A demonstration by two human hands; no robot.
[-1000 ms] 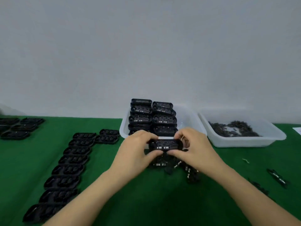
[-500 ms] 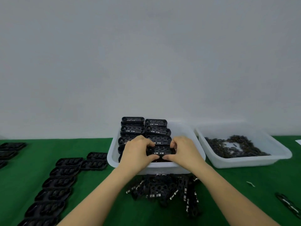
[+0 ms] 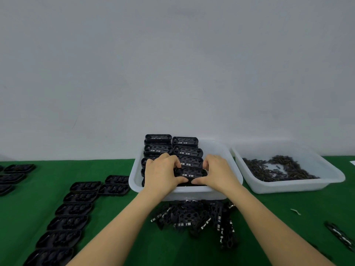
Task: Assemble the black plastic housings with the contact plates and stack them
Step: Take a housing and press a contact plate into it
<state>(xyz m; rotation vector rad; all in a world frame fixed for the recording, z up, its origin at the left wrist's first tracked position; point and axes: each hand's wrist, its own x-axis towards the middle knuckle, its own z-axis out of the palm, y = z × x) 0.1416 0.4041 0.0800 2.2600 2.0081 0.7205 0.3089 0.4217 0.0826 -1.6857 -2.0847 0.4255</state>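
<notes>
My left hand (image 3: 163, 173) and my right hand (image 3: 219, 172) grip the two ends of one assembled black housing (image 3: 191, 174), held at the near end of the right stack inside the white tray (image 3: 233, 169). Two rows of stacked assembled housings (image 3: 172, 148) fill the tray behind it. A heap of black contact plates (image 3: 194, 217) with metal tabs lies on the green table just in front of the tray. A line of empty black housings (image 3: 71, 210) runs down the table on the left.
A second white tray (image 3: 326, 181) at the right holds small dark metal parts (image 3: 276, 169). More black housings (image 3: 15, 173) sit at the far left edge. A few loose parts (image 3: 340, 235) lie at the right on the green mat. A grey wall rises behind.
Both hands carried the housing from above the table forward into the tray and lowered it onto the near end of the stack. The view tilted up.
</notes>
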